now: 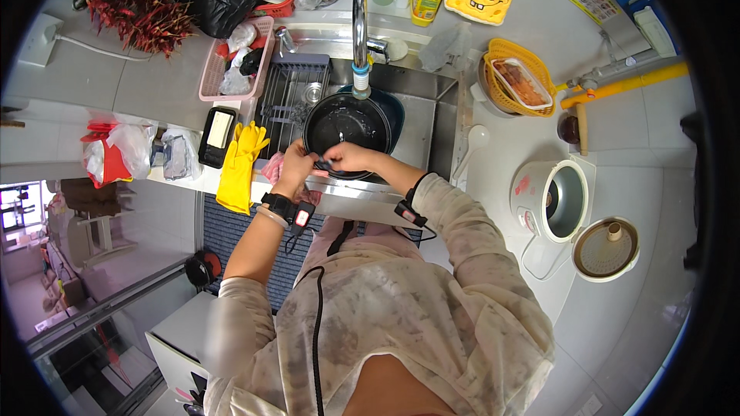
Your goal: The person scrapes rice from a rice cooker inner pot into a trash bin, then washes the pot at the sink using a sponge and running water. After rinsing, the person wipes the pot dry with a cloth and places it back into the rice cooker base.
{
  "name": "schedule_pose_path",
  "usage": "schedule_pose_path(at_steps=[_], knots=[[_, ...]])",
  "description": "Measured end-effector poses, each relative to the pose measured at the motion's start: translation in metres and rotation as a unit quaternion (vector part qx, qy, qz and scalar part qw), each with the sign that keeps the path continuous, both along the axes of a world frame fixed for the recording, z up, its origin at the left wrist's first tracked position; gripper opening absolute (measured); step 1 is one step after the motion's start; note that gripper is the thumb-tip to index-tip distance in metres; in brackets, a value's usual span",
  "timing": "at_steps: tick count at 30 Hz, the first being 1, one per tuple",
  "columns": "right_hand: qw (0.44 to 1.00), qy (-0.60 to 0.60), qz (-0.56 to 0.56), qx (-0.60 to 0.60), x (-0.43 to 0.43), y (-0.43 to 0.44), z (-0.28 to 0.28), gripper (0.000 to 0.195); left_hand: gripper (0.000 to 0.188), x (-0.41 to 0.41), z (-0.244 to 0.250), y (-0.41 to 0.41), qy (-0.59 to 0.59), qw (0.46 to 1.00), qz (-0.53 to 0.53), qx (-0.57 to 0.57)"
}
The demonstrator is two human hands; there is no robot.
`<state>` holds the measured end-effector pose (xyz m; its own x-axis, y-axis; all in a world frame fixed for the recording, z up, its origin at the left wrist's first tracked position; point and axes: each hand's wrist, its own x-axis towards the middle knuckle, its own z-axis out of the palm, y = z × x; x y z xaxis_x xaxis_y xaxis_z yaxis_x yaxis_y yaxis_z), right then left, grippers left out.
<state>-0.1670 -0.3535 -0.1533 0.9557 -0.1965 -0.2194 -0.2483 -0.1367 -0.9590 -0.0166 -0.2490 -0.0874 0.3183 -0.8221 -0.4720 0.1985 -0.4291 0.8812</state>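
A round black pan [351,121] sits in the stainless steel sink [413,138], under the chrome faucet [359,23]. At the near left of its rim, my left hand [296,164] has its fingers curled around a small dark object [325,163]. My right hand [351,158] meets it there, fingertips on the same object. Blur and the fingers hide what this object is; it may be part of the pan. Wet glints show on the pan's inside. A pink cloth [273,169] lies by my left hand, at the sink's front edge.
Left of the sink are a dish rack [298,63], yellow rubber gloves [243,167] and a black tray [209,150]. To the right lie a white ladle [475,138], a rice cooker [529,193] with raised lid and a yellow basket [535,66]. Detergent bottles [426,0] stand behind.
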Motion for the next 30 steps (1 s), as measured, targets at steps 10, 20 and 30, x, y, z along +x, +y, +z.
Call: schedule_pose_path(at_steps=[10, 20, 30], knots=[[0.812, 0.268, 0.006, -0.519, -0.016, -0.022, 0.014, 0.029, 0.024, -0.016, 0.002, 0.011, 0.005, 0.998, 0.054, -0.022], [0.946, -0.105, -0.164, -0.261, 0.02, -0.013, -0.005, 0.049, 0.023, -0.018, 0.016, 0.002, 0.041, 0.999, 0.01, 0.007], [0.926, 0.223, 0.174, -0.251, -0.022, -0.021, 0.043, 0.032, 0.024, -0.012, 0.033, 0.013, 0.048, 0.994, 0.085, 0.043]])
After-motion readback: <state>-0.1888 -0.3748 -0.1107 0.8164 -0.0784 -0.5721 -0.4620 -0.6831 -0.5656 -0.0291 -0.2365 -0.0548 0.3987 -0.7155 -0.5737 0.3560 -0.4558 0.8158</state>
